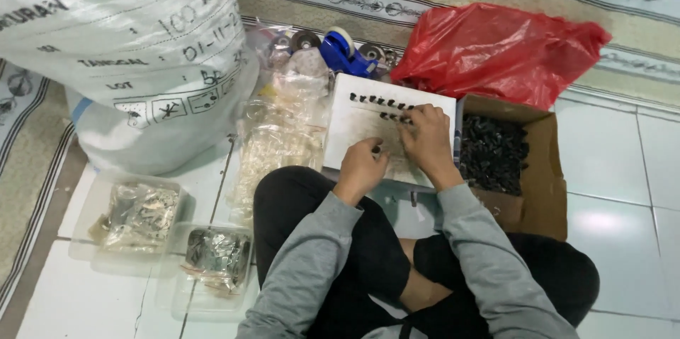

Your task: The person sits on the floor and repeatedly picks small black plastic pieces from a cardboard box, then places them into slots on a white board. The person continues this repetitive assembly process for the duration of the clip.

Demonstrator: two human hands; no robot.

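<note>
A white board (361, 116) rests tilted on my lap, with two short rows of small black parts stuck in it near its top edge. My right hand (427, 139) lies on the board with its fingertips at the end of the lower row of black parts (394, 116). My left hand (361, 166) is curled into a loose fist on the board's lower part; a small part may be pinched at its fingertips, too small to be sure. Both arms wear grey sleeves.
A brown cardboard box (542, 169) full of small black parts stands right of the board. Behind it lies a red plastic bag (496, 48). A large white sack (134, 48) fills the left. Clear bags (276, 140), two clear trays of packets (142, 215), and a blue tape dispenser (343, 52) sit nearby.
</note>
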